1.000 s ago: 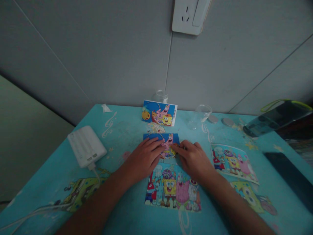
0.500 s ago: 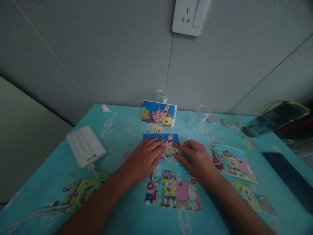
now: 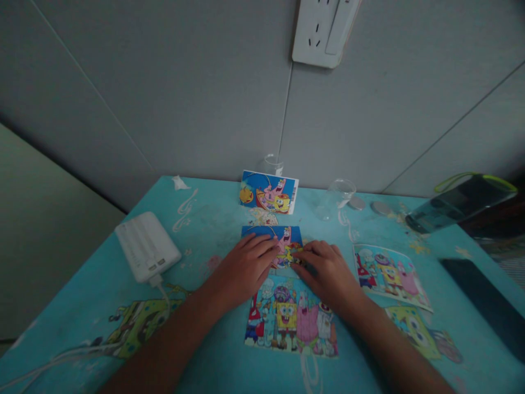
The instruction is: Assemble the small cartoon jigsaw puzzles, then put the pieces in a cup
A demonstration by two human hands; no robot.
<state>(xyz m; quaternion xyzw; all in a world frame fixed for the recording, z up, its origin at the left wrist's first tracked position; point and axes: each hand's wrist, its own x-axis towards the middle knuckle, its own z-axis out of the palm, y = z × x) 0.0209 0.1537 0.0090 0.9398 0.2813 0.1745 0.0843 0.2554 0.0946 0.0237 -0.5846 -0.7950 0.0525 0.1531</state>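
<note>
A small jigsaw puzzle (image 3: 286, 234) with a blue background and a pink starfish character lies flat mid-table. My left hand (image 3: 250, 265) rests over its left part, fingers stretched out and lying flat. At its lower right corner, my right hand (image 3: 324, 268) has thumb and forefinger closed around a yellowish puzzle piece (image 3: 298, 254), partly hidden by the fingers. Just below, nearer me, lies another puzzle (image 3: 287, 320) showing a group of cartoon characters. Behind the blue puzzle, a picture card (image 3: 268, 191) with the same scene leans against a clear cup (image 3: 273, 163).
A white power bank (image 3: 147, 246) with a cable is at left. To the right are a group-picture card (image 3: 391, 276), a dark flat phone-like object (image 3: 484, 301) and a bottle (image 3: 459, 202) lying down. Another clear cup (image 3: 338, 197) and two round lids (image 3: 380, 208) stand near the wall.
The view has shifted slightly, so everything sits a little lower. My right thumb and forefinger have moved a little at the puzzle's corner; my left hand stays in place.
</note>
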